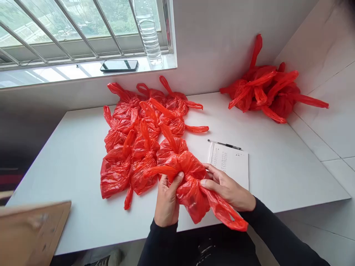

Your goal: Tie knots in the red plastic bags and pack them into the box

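Observation:
A knotted red plastic bag hangs between my two hands just above the front part of the table. My left hand grips its left side, thumb pressed near the knot. On the other side my right hand pinches the bag by the base of a handle loop, which dangles toward the lower right. What is inside the bag cannot be made out. Beyond it, several more tied red bags sit in rough rows on the white table, their handle loops sticking up.
Another pile of red bags fills the far right corner against the wall. A notebook with handwriting and a black pen lie right of my hands. On the windowsill are a phone and a water bottle. A brown board overlaps the table's left front.

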Motion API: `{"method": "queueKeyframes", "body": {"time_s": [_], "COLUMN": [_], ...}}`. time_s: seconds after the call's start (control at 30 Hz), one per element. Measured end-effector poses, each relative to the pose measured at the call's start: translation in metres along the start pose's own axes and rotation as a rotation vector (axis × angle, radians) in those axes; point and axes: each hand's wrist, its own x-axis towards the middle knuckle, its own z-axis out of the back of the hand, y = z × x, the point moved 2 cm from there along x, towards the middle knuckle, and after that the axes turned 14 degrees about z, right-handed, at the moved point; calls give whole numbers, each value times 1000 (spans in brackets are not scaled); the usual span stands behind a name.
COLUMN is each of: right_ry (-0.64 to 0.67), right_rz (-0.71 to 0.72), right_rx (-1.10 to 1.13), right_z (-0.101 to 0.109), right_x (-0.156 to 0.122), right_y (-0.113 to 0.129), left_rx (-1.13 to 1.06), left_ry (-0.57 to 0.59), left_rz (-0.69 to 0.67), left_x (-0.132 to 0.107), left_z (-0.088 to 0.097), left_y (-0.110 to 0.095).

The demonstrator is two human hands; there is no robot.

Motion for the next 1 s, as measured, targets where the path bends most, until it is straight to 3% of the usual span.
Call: {"method": "queueKeyframes", "body": {"time_s": [0.2, 0.3, 0.4, 0.5, 0.6, 0.77, 1.0], "right_ry": [-113, -144, -145, -58, 11, -59, -53], "right_rz": [29, 8, -36, -93, -83, -10, 6], "right_rx": [-44, 65, 137, 142, 89, 13, -10], "right_z": [4, 4, 4, 4, 2, -4, -15], "right_x": [3, 3, -1, -5, -7, -3, 3], "right_y": [-4, -3, 0, -1, -7, -6, 2], "left_rx": [190, 249, 150, 63, 10, 29, 60], "left_ry": [181, 116, 28, -18, -8, 99, 96], "left_rz": [37, -6, -44, -70, -63, -19, -43], "left_x": [-7, -5, -1, 2, 1, -4, -8], "left_z": [0, 2, 5, 7, 6, 2, 2], "left_y": [-3, 1, 2, 1, -1, -4, -13]}}
